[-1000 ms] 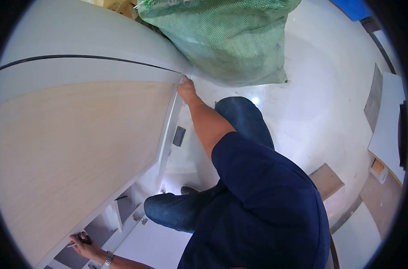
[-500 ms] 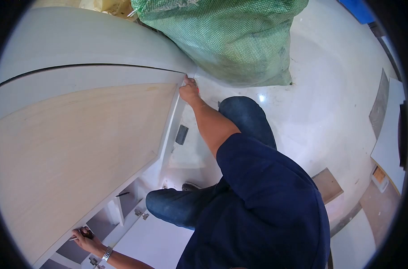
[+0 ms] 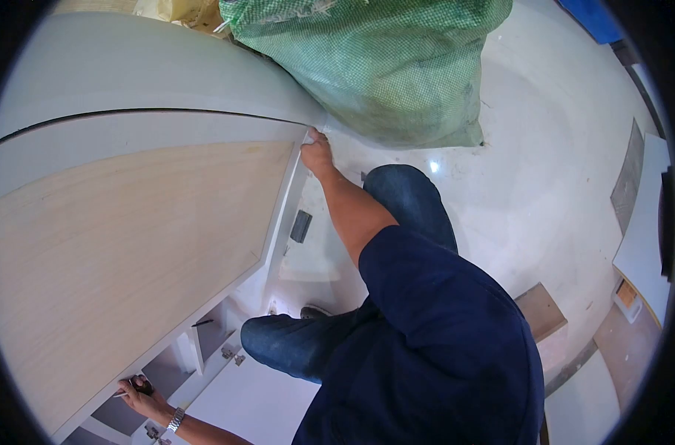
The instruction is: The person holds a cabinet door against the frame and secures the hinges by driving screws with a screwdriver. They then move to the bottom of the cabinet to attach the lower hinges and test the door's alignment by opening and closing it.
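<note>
A wide cabinet with a pale wood-faced panel (image 3: 137, 245) and a white border fills the left side. At the panel's far right corner, my right hand (image 3: 317, 153) is closed with its fingertips against the edge. Whatever it may be pinching there is hidden. My left hand (image 3: 146, 401), with a metal watch (image 3: 176, 419) on the wrist, is at the near edge of the panel. Its fingers are closed around a small dark object (image 3: 140, 384), and a thin light stick-like piece shows beside them. Open compartments (image 3: 168, 369) lie below that edge.
A full green woven sack (image 3: 382, 81) stands beyond the cabinet corner. On the floor are a dark grey block (image 3: 300, 226) and a brown board (image 3: 541, 313). A white door with hinges (image 3: 234, 404) lies folded out near my knees. White panels (image 3: 645, 222) stand at right.
The whole view has shifted down very slightly. Both hands keep their places at the panel's edges, and a red spot beside my right hand no longer shows.
</note>
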Motion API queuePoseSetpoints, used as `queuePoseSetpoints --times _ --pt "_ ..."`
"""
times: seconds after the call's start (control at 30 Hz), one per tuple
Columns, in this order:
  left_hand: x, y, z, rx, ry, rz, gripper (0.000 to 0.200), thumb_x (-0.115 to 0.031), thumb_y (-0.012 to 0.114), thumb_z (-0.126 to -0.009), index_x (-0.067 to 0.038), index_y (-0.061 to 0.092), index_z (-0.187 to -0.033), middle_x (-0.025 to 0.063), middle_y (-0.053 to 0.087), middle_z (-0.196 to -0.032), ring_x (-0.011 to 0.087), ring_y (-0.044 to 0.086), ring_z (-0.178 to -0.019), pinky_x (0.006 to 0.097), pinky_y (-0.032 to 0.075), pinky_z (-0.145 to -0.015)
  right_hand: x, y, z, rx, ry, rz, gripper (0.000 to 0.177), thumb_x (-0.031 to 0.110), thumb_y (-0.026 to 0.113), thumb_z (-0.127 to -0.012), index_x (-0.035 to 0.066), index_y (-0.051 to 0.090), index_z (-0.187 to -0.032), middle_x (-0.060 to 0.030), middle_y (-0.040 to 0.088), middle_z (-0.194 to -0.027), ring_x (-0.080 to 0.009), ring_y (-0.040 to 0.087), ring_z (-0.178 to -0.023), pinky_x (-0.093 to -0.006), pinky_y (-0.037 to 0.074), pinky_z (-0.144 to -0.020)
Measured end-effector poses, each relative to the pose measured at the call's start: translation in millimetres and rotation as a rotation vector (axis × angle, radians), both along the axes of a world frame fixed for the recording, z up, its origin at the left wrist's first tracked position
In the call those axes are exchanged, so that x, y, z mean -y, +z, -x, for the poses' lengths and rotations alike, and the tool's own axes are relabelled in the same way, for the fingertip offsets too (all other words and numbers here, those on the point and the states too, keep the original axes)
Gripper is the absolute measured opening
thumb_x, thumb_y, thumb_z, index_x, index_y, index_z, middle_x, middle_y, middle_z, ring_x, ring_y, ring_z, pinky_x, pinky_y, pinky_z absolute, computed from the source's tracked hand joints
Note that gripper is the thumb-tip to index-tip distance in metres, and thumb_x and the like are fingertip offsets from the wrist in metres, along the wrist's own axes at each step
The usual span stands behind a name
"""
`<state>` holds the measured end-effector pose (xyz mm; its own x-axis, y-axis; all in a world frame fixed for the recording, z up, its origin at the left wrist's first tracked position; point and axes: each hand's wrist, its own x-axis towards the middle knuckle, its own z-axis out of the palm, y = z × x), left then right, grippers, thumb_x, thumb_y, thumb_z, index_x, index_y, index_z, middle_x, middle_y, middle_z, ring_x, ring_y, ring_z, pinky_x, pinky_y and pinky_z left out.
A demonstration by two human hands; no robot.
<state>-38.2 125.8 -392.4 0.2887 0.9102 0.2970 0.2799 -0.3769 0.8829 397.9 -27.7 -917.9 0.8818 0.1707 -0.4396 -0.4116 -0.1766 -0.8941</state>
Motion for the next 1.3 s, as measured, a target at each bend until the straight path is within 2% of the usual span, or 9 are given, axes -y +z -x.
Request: queuePoseSetpoints --times 0.07,0.17,0.27,0.37,0.47,0.67,0.87,0.97,1.3 --pt "1.8 0.1 -3.8 -0.005 0.0 -0.004 0.023 -0.026 0.054 -0.094 -0.004 0.053 -0.098 0.0016 0.052 -0.076 0.0095 0.043 -0.06 0.0258 0.039 -0.058 1.3 1.9 0.7 -0.021 -0.037 -0.019 0.059 0.01 0.047 -0.071 0.003 0.047 -0.129 -0.0206 0.048 -0.127 -0.0339 0.042 -0.121 -0.036 0.032 -0.105" --pt "12.3 -1.5 -17.6 0.025 0.047 -0.012 0.02 -0.024 0.054 -0.094 -0.006 0.05 -0.087 0.0011 0.049 -0.069 0.0101 0.043 -0.058 0.0235 0.038 -0.054 3.0 0.7 -3.0 -0.012 0.001 -0.009 0.057 0.01 0.048 -0.072 0.004 0.049 -0.128 -0.0198 0.048 -0.127 -0.0332 0.041 -0.122 -0.036 0.032 -0.105" --pt "8.9 -2.5 -12.9 0.025 0.058 -0.016 0.02 -0.024 0.054 -0.094 -0.006 0.05 -0.087 0.0009 0.049 -0.069 0.0099 0.043 -0.058 0.0237 0.038 -0.054 3.2 -2.8 -2.4 0.006 0.023 0.014 0.057 0.009 0.049 -0.072 0.005 0.049 -0.128 -0.0197 0.049 -0.127 -0.0329 0.042 -0.122 -0.0365 0.033 -0.105" --pt "1.5 -1.7 -3.1 0.021 -0.003 0.001 0.02 -0.026 0.055 -0.093 -0.006 0.053 -0.094 0.0013 0.051 -0.073 0.0097 0.044 -0.059 0.0256 0.038 -0.056 1.1 -4.8 -0.7 0.103 0.019 0.121 0.056 0.009 0.049 -0.071 0.005 0.05 -0.127 -0.0195 0.05 -0.125 -0.0329 0.044 -0.12 -0.0366 0.034 -0.103" --pt "-2.2 -1.5 2.1 0.038 -0.044 0.011 0.02 -0.026 0.055 -0.093 -0.005 0.053 -0.095 0.0016 0.053 -0.074 0.0096 0.044 -0.059 0.0254 0.038 -0.056 6.8 -0.7 -1.7 0.09 0.0 0.048 0.056 0.009 0.049 -0.071 0.006 0.051 -0.126 -0.0194 0.05 -0.126 -0.0333 0.045 -0.119 -0.0371 0.036 -0.102" --pt "1.3 -3.0 -3.4 0.034 0.025 -0.007 0.021 -0.025 0.054 -0.094 -0.005 0.054 -0.097 0.0021 0.054 -0.075 0.0101 0.044 -0.06 0.0246 0.04 -0.056 0.5 -13.5 1.6 0.184 0.016 0.096 0.05 0.009 0.049 -0.073 0.005 0.055 -0.122 -0.0198 0.053 -0.122 -0.0332 0.048 -0.115 -0.0348 0.036 -0.101" --pt "-2.7 -3.8 0.4 0.044 -0.013 -0.013 0.021 -0.025 0.054 -0.094 -0.004 0.053 -0.097 0.0022 0.052 -0.075 0.01 0.044 -0.059 0.0245 0.04 -0.056 5.0 -2.5 7.1 0.09 0.052 0.073 0.056 0.011 0.05 -0.07 0.006 0.051 -0.126 -0.0149 0.051 -0.125 -0.0324 0.046 -0.117 -0.0351 0.037 -0.1" --pt "5.9 -5.5 -11.9 0.053 0.06 -0.027 0.019 -0.023 0.055 -0.093 -0.006 0.049 -0.089 0.0005 0.047 -0.067 0.0096 0.041 -0.057 0.0245 0.039 -0.056 -0.7 -5.7 6.7 0.118 0.018 0.05 0.058 0.011 0.05 -0.07 0.006 0.051 -0.127 -0.0159 0.05 -0.126 -0.0328 0.046 -0.117 -0.0353 0.037 -0.1" --pt "4.7 -6.1 -9.1 0.052 0.051 -0.033 0.021 -0.025 0.055 -0.093 -0.005 0.052 -0.094 0.0011 0.05 -0.072 0.0095 0.043 -0.058 0.0242 0.04 -0.055 3.0 -9.0 3.6 0.091 0.031 -0.01 0.06 0.013 0.052 -0.071 0.0 0.046 -0.129 -0.0206 0.047 -0.129 -0.0337 0.042 -0.121 -0.0351 0.034 -0.104"
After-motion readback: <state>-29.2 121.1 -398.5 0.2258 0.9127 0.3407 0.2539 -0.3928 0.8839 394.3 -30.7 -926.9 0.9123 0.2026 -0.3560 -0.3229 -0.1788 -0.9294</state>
